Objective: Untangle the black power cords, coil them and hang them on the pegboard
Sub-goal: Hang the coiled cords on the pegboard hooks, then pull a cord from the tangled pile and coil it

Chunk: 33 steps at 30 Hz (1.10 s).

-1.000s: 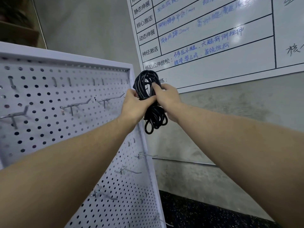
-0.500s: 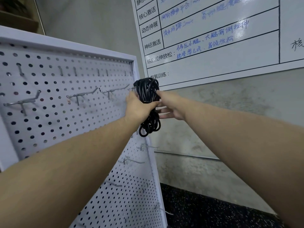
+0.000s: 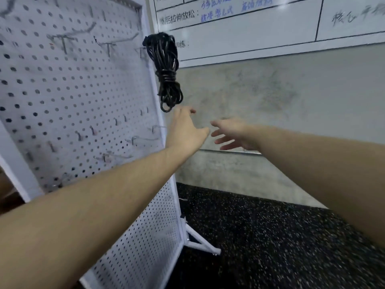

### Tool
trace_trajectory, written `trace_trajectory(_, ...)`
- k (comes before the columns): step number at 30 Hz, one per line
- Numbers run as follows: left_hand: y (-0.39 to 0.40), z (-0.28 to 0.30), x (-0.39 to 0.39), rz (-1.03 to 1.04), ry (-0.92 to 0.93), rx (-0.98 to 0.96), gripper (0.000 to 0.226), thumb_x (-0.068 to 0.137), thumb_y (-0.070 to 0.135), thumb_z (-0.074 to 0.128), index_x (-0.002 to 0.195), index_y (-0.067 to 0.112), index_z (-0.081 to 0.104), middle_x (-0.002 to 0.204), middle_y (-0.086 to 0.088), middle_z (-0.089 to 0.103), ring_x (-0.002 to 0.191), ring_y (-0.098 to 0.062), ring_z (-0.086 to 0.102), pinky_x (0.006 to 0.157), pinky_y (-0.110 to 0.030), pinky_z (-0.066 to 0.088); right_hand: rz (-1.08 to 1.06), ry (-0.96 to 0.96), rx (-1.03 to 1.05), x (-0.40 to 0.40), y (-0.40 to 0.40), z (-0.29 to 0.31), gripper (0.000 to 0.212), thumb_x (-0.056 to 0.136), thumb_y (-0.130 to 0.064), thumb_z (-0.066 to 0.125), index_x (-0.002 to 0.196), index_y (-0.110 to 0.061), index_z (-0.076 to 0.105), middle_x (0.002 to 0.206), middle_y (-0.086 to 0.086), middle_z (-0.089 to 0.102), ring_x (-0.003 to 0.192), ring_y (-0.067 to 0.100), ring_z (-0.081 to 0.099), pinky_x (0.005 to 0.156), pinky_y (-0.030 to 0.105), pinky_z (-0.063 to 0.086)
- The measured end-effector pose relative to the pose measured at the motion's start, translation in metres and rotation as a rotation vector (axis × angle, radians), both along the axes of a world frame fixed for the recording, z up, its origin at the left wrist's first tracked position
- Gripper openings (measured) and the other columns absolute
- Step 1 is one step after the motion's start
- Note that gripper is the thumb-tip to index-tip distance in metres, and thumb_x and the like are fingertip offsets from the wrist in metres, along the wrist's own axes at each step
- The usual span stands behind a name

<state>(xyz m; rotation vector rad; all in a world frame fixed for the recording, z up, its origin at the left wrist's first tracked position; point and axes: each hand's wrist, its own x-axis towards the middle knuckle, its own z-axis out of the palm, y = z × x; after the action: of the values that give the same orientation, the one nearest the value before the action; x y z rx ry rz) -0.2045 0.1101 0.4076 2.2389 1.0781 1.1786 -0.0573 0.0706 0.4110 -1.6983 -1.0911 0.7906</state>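
Coiled black power cord [image 3: 166, 65] hanging from a metal hook [image 3: 142, 49] at the upper right edge of the white pegboard [image 3: 68, 84], bound round its middle so the loops stay together, lower loops dangling free. Leftmost: pegboard on a white stand [image 3: 203, 243], leaning across the left half, dotted with more bare hooks, likely places for further cords. Just below the coil's lowest loop: left hand [image 3: 185, 130], fingers relaxed, gripping nothing, close to the cord but seemingly not touching. Beside it to the right: right hand [image 3: 231, 132], fingers spread and loose, also empty. Both apparently let go because the hook now carries the weight. Behind, further right: wall whiteboard [image 3: 270, 28] with handwritten notes over grey concrete; dark speckled floor [image 3: 270, 236] below. Somewhat blurred throughout.
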Motion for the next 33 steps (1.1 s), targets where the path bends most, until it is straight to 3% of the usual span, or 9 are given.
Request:
trace_trajectory(3,-0.015,-0.054,0.004,-0.073,0.099,-0.117,0.048,0.09,0.025,0.073,0.132,0.016,0.051,0.133,0.0,0.042,0.103,-0.017,0.054,0.093,-0.038,0.052,-0.002,-0.021,-0.106,0.005,-0.021,-0.054,0.024,0.106,-0.038,0.048,0.123,-0.023,0.051,0.12,0.006,0.064,0.093,0.022,0.064,0.083,0.038,0.059)
trace_trajectory(8,-0.007,-0.165,-0.006,-0.118,0.311,-0.375,0.044,0.089,0.027,0.075,0.126,0.015,0.055,0.131,-0.003,0.051,0.103,-0.017,0.056,0.092,-0.032,0.049,0.046,-0.054,-0.328,-0.001,-0.035,-0.167,0.027,0.108,-0.031,0.044,0.129,-0.017,0.052,0.118,0.008,0.062,0.092,0.021,0.06,0.082,0.037,0.057)
trace_trajectory(11,0.002,-0.231,-0.015,-0.143,0.414,-0.576,0.041,0.091,0.028,0.073,0.123,0.014,0.052,0.112,-0.006,0.058,0.089,-0.018,0.058,0.083,-0.042,0.055,0.071,-0.058,-0.462,-0.01,-0.035,-0.235,0.029,0.106,-0.033,0.049,0.13,-0.017,0.054,0.119,0.009,0.065,0.085,0.018,0.063,0.084,0.043,0.061)
trace_trajectory(14,0.009,-0.295,-0.025,-0.163,0.59,-0.74,0.042,0.093,0.032,0.073,0.124,0.017,0.048,0.111,-0.007,0.062,0.081,-0.017,0.059,0.073,-0.038,0.057,0.159,-0.096,-0.601,-0.014,-0.034,-0.301,0.032,0.104,-0.029,0.054,0.133,-0.017,0.054,0.116,0.008,0.064,0.082,0.019,0.062,0.085,0.042,0.061)
trace_trajectory(19,0.026,-0.383,-0.028,-0.261,0.833,-0.807,0.048,0.09,0.028,0.075,0.13,0.014,0.052,0.119,-0.002,0.061,0.098,-0.017,0.057,0.08,-0.028,0.046,0.298,-0.205,-0.771,-0.011,-0.026,-0.398,0.064,0.092,-0.029,0.071,0.149,-0.018,0.042,0.13,0.008,0.058,0.104,0.024,0.064,0.082,0.037,0.062)
trace_trajectory(22,0.031,-0.416,-0.023,-0.328,0.903,-0.821,0.057,0.09,0.023,0.075,0.14,0.013,0.048,0.133,-0.004,0.058,0.109,-0.018,0.057,0.085,-0.024,0.043,0.395,-0.354,-0.817,-0.009,-0.022,-0.437,0.093,0.083,-0.044,0.08,0.156,-0.019,0.028,0.148,0.008,0.048,0.128,0.026,0.054,0.105,0.036,0.048)
trace_trajectory(24,0.032,-0.432,-0.019,-0.367,0.94,-0.823,0.063,0.089,0.021,0.075,0.144,0.014,0.046,0.141,-0.007,0.052,0.121,-0.022,0.056,0.094,-0.026,0.046,0.44,-0.34,-0.821,-0.009,-0.021,-0.455,0.098,0.081,-0.047,0.081,0.156,-0.019,0.025,0.149,0.006,0.048,0.133,0.025,0.05,0.107,0.031,0.043)
trace_trajectory(28,0.035,-0.448,-0.015,-0.402,0.929,-0.82,0.061,0.088,0.022,0.074,0.143,0.017,0.047,0.142,-0.008,0.04,0.125,-0.026,0.053,0.107,-0.033,0.045,0.444,-0.288,-0.744,-0.004,-0.016,-0.476,0.074,0.084,-0.042,0.079,0.144,-0.019,0.042,0.133,0.003,0.058,0.115,0.02,0.055,0.089,0.027,0.045)
trace_trajectory(33,0.037,-0.437,-0.02,-0.395,0.803,-0.809,0.06,0.09,0.027,0.074,0.143,0.019,0.046,0.141,-0.002,0.042,0.121,-0.016,0.051,0.099,-0.025,0.043,0.378,-0.24,-0.628,0.014,-0.019,-0.46,0.038,0.092,-0.044,0.069,0.123,-0.024,0.06,0.107,-0.009,0.064,0.096,0.011,0.059,0.077,0.021,0.045)
